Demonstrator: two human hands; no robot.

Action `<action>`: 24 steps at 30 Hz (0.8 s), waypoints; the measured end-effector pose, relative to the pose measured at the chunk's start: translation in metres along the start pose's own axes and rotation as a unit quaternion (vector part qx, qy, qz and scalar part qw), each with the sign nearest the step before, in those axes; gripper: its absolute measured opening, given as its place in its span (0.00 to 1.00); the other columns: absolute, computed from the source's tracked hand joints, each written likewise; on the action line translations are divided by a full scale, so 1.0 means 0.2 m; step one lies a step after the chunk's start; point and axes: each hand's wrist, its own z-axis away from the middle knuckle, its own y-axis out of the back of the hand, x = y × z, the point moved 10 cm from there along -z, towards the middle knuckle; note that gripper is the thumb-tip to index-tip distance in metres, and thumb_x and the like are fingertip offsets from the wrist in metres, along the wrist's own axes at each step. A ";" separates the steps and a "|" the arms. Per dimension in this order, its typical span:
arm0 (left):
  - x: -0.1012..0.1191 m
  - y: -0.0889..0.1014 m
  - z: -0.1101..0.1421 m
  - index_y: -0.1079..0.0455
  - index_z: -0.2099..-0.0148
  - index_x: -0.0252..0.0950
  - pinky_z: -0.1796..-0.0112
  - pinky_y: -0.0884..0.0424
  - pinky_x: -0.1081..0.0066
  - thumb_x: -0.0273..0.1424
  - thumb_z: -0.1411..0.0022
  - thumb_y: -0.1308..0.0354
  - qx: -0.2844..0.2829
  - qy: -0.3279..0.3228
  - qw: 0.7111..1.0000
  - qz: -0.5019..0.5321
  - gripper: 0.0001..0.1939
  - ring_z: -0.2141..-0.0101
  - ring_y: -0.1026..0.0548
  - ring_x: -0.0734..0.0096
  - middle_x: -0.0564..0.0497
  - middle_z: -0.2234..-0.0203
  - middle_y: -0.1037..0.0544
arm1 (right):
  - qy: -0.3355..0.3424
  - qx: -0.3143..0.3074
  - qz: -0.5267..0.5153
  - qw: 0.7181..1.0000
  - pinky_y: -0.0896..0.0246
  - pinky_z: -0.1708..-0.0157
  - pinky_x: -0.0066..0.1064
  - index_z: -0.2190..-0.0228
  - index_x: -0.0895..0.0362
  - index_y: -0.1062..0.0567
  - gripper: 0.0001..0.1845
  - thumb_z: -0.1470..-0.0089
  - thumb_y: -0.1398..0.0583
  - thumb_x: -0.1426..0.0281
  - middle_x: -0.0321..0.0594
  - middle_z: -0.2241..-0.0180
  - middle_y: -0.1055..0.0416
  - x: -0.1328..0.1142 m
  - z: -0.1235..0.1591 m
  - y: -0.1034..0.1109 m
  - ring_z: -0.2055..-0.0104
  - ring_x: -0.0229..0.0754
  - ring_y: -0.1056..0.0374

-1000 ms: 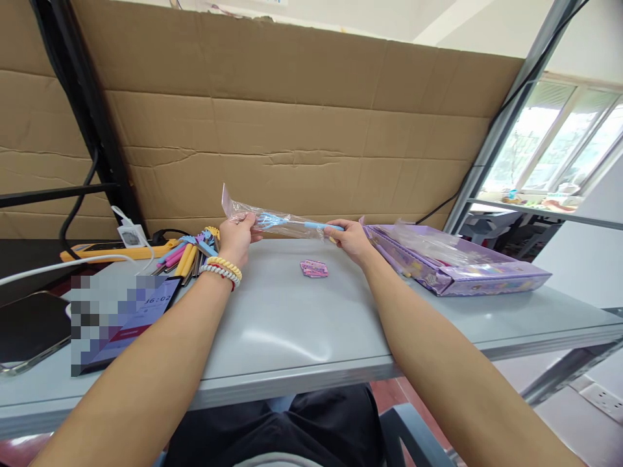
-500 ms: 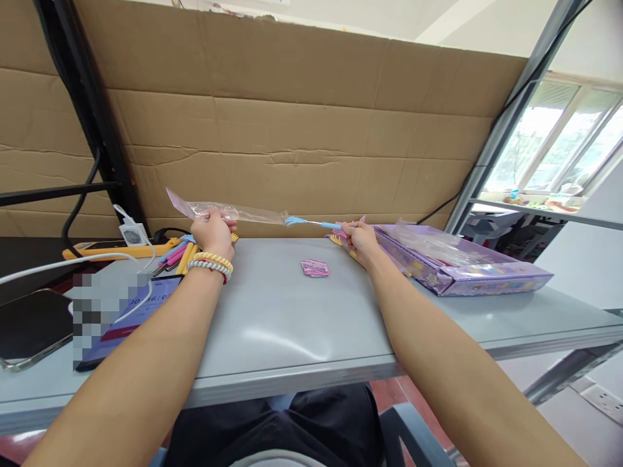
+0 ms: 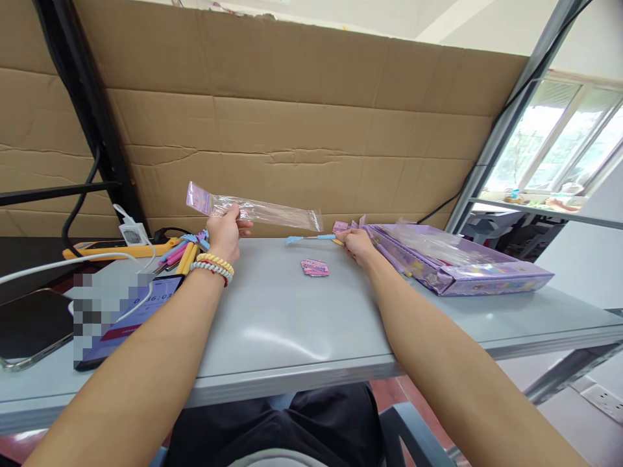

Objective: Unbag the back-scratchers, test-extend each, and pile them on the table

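My left hand [image 3: 224, 232] is closed on a long clear plastic sleeve [image 3: 282, 215] with a purple printed end, held up in front of the cardboard. My right hand [image 3: 356, 245] grips the handle end of a slim blue back scratcher [image 3: 316, 237] with a small claw-shaped head pointing left. That scratcher is outside the sleeve, low over the back of the table. Beside the right hand is a purple printed piece [image 3: 342, 226], partly covered by the fingers. On the table between my arms lies a small stack of pink-purple printed cards [image 3: 315, 268].
A purple box [image 3: 496, 283] with clear plastic wrappers stands on the right. At left lie several pink, blue and yellow handles [image 3: 181, 255], a phone [image 3: 129, 324], a dark phone [image 3: 34, 324] and a white charger [image 3: 133, 232] with cable. Cardboard [image 3: 311, 130] closes off the back.
The blue back scratcher has come fully out of the plastic sleeve and is lower, near the tabletop. My left hand and the sleeve have shifted slightly right.
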 end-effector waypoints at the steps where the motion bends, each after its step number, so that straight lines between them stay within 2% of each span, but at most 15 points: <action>1: -0.01 -0.01 0.01 0.38 0.70 0.34 0.85 0.37 0.79 0.28 0.43 0.46 -0.012 0.010 1.000 -0.001 0.04 0.85 0.30 0.80 0.55 0.77 0.27 | -0.023 -0.001 0.019 1.000 0.64 0.88 0.25 0.82 0.55 0.35 0.16 0.65 0.32 0.66 0.31 0.87 0.46 0.02 0.01 -0.01 0.85 0.31 0.54; 3: -0.02 -0.04 0.01 0.37 0.70 0.34 0.86 0.38 0.79 0.27 0.43 0.46 -0.030 0.018 0.999 -0.008 0.04 0.85 0.31 0.80 0.55 0.77 0.27 | -0.053 -0.015 0.058 0.997 0.63 0.87 0.26 0.82 0.56 0.35 0.16 0.64 0.32 0.65 0.31 0.86 0.46 0.03 0.03 -0.02 0.84 0.31 0.54; 5: -0.03 -0.05 0.02 0.37 0.70 0.34 0.86 0.38 0.79 0.27 0.43 0.45 -0.039 0.018 0.999 -0.019 0.04 0.85 0.31 0.79 0.57 0.79 0.29 | -0.041 -0.037 0.133 0.990 0.60 0.86 0.27 0.81 0.56 0.34 0.13 0.60 0.35 0.64 0.32 0.84 0.43 0.01 0.05 -0.04 0.83 0.31 0.53; 7: -0.05 -0.06 0.01 0.37 0.71 0.34 0.86 0.38 0.78 0.27 0.44 0.44 -0.045 0.017 0.998 -0.028 0.05 0.85 0.30 0.79 0.57 0.80 0.31 | -0.021 -0.047 0.234 0.971 0.55 0.83 0.27 0.79 0.57 0.33 0.10 0.55 0.38 0.65 0.33 0.83 0.41 -0.01 0.05 -0.05 0.82 0.31 0.51; 10: -0.07 -0.07 0.02 0.36 0.71 0.33 0.87 0.39 0.78 0.28 0.44 0.44 -0.063 0.028 0.997 -0.037 0.05 0.85 0.30 0.79 0.56 0.79 0.29 | -0.008 -0.063 0.329 0.942 0.49 0.78 0.27 0.81 0.59 0.32 0.09 0.56 0.38 0.68 0.34 0.82 0.38 -0.02 0.06 -0.08 0.79 0.33 0.45; 14: -0.10 -0.09 0.03 0.36 0.70 0.33 0.86 0.39 0.78 0.28 0.44 0.44 -0.080 0.052 0.995 -0.039 0.04 0.85 0.30 0.79 0.56 0.78 0.28 | 0.004 -0.101 0.392 0.914 0.48 0.75 0.27 0.83 0.59 0.31 0.10 0.57 0.37 0.71 0.37 0.81 0.34 0.00 0.08 -0.14 0.76 0.36 0.40; 20: -0.12 -0.12 0.06 0.35 0.69 0.33 0.84 0.37 0.77 0.28 0.44 0.44 -0.114 0.071 0.990 -0.040 0.04 0.84 0.30 0.79 0.55 0.77 0.27 | 0.036 -0.118 0.449 0.885 0.46 0.72 0.29 0.80 0.59 0.28 0.07 0.56 0.36 0.70 0.43 0.76 0.28 -0.01 0.09 -0.19 0.72 0.41 0.35; 22: -0.12 -0.13 0.06 0.35 0.69 0.33 0.84 0.37 0.76 0.29 0.43 0.44 -0.125 0.076 0.989 -0.035 0.04 0.84 0.30 0.79 0.54 0.76 0.26 | 0.059 -0.113 0.445 0.886 0.45 0.69 0.29 0.74 0.60 0.26 0.05 0.57 0.36 0.71 0.44 0.71 0.27 -0.06 0.08 -0.20 0.68 0.42 0.33; 24: -0.13 -0.15 0.07 0.35 0.68 0.33 0.83 0.37 0.77 0.29 0.44 0.44 -0.140 0.083 0.986 -0.027 0.05 0.83 0.30 0.78 0.54 0.76 0.25 | 0.088 -0.091 0.400 0.908 0.44 0.66 0.29 0.68 0.61 0.24 0.11 0.59 0.36 0.71 0.44 0.68 0.26 -0.14 0.09 -0.20 0.65 0.42 0.33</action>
